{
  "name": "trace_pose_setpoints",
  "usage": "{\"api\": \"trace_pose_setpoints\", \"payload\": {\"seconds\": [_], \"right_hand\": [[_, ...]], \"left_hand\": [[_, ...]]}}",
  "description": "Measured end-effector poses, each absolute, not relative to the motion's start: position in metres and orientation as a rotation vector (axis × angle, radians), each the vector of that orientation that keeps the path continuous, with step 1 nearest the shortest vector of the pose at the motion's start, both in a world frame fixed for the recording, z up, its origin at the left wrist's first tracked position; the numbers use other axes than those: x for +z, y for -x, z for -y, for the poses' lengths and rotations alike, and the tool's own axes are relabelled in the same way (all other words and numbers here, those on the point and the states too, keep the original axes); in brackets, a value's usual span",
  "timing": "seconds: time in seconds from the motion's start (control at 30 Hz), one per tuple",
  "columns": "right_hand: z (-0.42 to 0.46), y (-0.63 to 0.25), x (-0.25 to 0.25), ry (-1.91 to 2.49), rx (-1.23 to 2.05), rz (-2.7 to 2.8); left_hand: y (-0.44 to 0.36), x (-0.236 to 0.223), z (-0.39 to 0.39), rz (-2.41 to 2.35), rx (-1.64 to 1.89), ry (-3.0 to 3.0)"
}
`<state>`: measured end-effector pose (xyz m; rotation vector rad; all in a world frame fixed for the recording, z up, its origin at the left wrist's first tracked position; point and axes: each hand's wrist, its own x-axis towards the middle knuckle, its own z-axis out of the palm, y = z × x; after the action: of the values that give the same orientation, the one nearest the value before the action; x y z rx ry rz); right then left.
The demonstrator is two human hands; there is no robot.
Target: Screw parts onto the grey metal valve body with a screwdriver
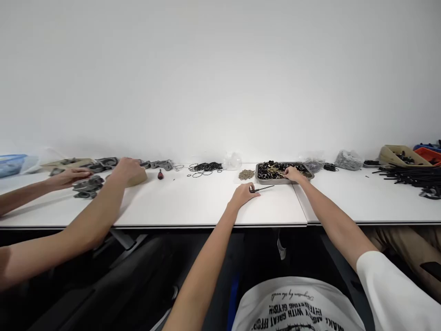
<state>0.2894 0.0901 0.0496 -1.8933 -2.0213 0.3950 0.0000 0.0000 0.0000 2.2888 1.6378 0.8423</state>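
My left hand rests low over the white table, its fingers closed around a thin black rod. The rod is thicker near my fingers and its narrow end points right. Further right, my right hand reaches over a shallow metal tray. Its fingers are pinched together among black and gold-coloured small parts; what they hold, if anything, is too small to make out. Just left of the tray lies a pile of small brass-coloured pieces.
At left, another person's hands handle grey parts. Black rings, a clear plastic bag and a red-and-black item lie along the back. Black rods and a beige bin stand at right.
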Motion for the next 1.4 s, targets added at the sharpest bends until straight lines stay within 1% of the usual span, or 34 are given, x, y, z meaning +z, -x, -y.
{"api": "trace_pose_setpoints", "payload": {"seconds": [0.4,0.6,1.0,1.1,1.33,1.4], "right_hand": [[-0.098,-0.302,0.051,1.77,0.481,1.876],[-0.093,-0.315,0.062,1.671,0.727,1.604],[-0.086,-0.315,0.072,1.497,0.93,1.483],[-0.083,-0.317,0.074,1.515,0.906,1.499],[-0.082,-0.325,0.07,1.647,0.693,1.685],[-0.082,-0.327,0.068,1.66,0.677,1.718]], "left_hand": [[-0.001,0.003,0.0,-1.675,0.807,-2.266],[0.0,0.001,-0.003,-1.637,0.834,-2.257],[-0.002,0.002,0.001,-1.659,0.811,-2.269],[-0.001,0.002,0.001,-1.649,0.805,-2.273],[-0.002,0.003,0.0,-1.703,0.777,-2.259],[-0.002,0.003,0.001,-1.702,0.786,-2.259]]}}
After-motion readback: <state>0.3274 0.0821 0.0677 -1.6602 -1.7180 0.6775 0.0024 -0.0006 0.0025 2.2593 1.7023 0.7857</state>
